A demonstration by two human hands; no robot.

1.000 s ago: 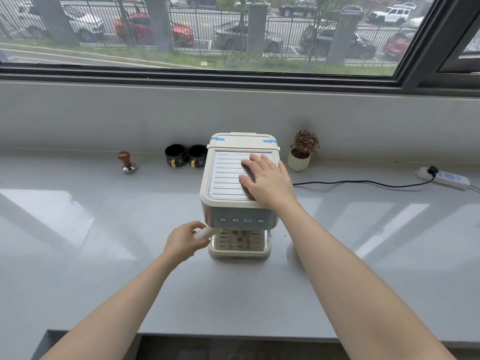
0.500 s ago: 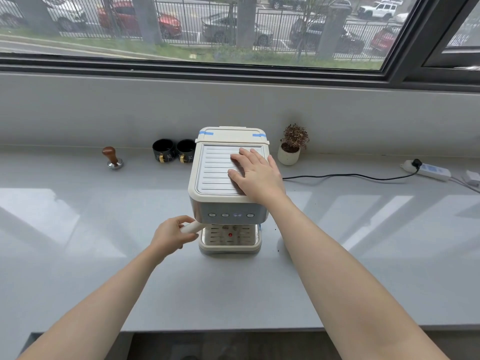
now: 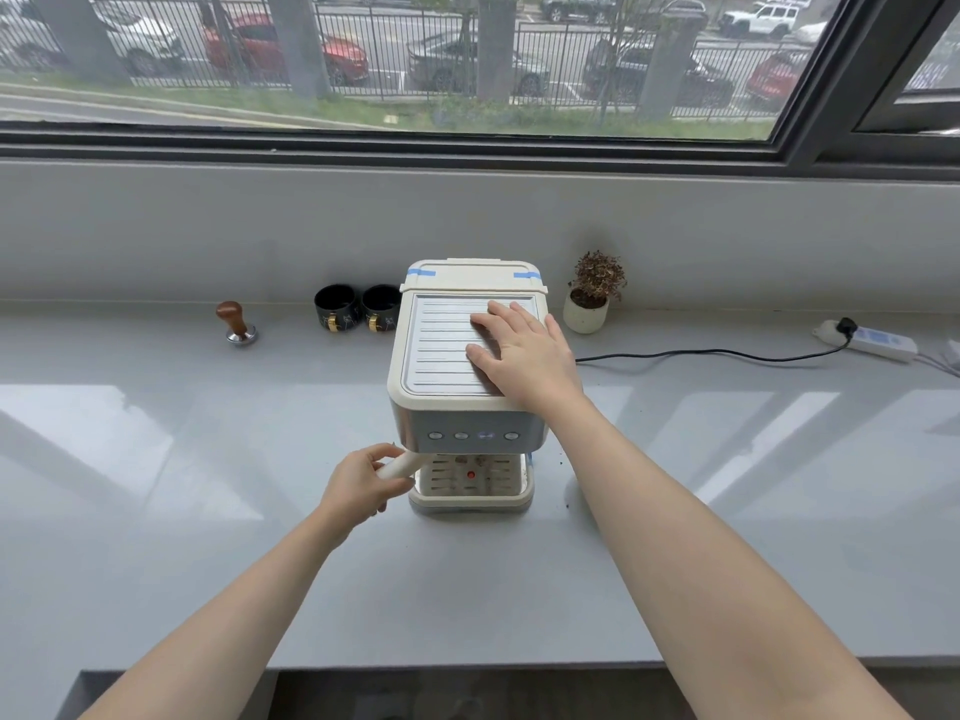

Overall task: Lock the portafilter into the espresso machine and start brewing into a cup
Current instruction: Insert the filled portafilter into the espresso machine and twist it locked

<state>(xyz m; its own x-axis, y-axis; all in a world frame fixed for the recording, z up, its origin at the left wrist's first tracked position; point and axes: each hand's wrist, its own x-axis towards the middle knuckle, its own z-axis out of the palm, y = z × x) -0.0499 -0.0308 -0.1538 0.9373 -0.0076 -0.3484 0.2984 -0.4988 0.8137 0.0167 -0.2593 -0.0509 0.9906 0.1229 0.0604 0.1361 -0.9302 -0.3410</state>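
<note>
Grey, glossy and smooth, the worktop (image 3: pixel 156 459) runs under a wide window and mirrors pale patches of daylight. At its middle stands the espresso machine (image 3: pixel 467 387), a boxy cream body with rounded corners, a ribbed metal top plate and a row of small round buttons on a grey front band.

One grip, the left hand (image 3: pixel 361 485), is clamped on the cream, rod-like handle of the portafilter (image 3: pixel 402 464), which slants up to the right and goes under the machine's front band; its basket end is hidden there. Just right of that hand, below the band, sits the slotted cream drip tray (image 3: pixel 470 485) with a red dot at its centre.

The other grip, the right hand (image 3: pixel 524 350), lies flat, fingers spread apart, on the right part of the ribbed plate, covering it.

Beyond the left hand, against the wall, stand two black cups (image 3: pixel 358 308) with gold handles, touching side by side, and further left a tamper (image 3: pixel 236 324) with a rounded wooden knob on a metal base. Right of the flat hand are a small white pot with a dry brownish plant (image 3: pixel 592 293), a black cable (image 3: pixel 701 353) and a white power strip (image 3: pixel 878 343).
</note>
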